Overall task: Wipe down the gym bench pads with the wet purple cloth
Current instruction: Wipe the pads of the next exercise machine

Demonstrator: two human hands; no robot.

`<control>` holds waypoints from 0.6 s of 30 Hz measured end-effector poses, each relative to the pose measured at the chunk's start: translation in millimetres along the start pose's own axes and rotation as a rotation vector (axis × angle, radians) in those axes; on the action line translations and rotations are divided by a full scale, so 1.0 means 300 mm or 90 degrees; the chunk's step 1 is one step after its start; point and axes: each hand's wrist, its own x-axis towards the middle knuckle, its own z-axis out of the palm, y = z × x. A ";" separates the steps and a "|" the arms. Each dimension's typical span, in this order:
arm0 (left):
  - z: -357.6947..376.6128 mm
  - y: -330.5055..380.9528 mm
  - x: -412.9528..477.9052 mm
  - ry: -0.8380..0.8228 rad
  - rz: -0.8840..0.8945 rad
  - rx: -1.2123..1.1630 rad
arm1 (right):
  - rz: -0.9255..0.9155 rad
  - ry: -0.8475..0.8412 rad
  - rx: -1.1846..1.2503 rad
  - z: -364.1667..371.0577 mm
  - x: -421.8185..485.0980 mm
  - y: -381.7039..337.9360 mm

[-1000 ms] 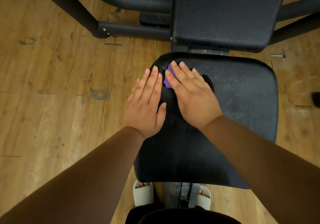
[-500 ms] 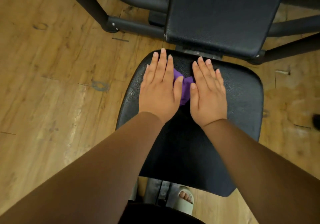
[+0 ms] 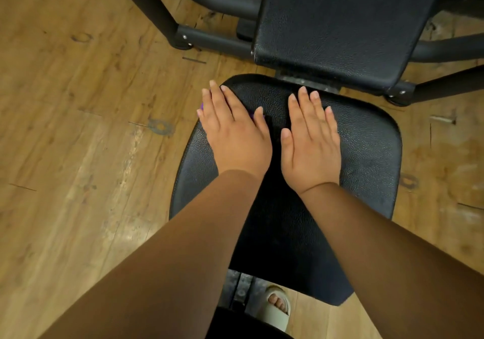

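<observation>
The black seat pad (image 3: 366, 160) lies below me, with the black back pad (image 3: 340, 24) beyond it. My left hand (image 3: 233, 134) presses flat on the purple cloth (image 3: 201, 107) at the seat pad's far left edge. The hand covers almost all of the cloth; only small purple slivers show by the little finger and by the thumb. My right hand (image 3: 311, 142) lies flat on the bare pad to the right of the left hand, fingers apart, with no cloth visible under it.
Black metal frame tubes (image 3: 209, 40) run across the wooden floor (image 3: 78, 155) behind the seat, on both sides of the back pad. My foot in a pale sandal (image 3: 277, 310) stands under the near edge of the seat.
My left hand has slid the cloth left, from the pad's far middle to its left edge. My right hand has come off the cloth and rests on the bare pad.
</observation>
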 end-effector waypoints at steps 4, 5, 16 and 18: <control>-0.002 -0.073 -0.009 -0.006 0.151 0.066 | -0.002 0.001 -0.002 -0.002 -0.001 -0.001; -0.012 -0.108 -0.008 -0.013 0.225 0.078 | -0.003 0.001 -0.002 -0.003 -0.001 -0.002; -0.019 -0.083 -0.012 -0.017 0.113 0.072 | -0.004 -0.008 -0.029 -0.003 -0.001 -0.008; -0.007 -0.100 0.001 -0.015 0.217 0.124 | -0.005 -0.005 -0.032 -0.002 -0.001 -0.008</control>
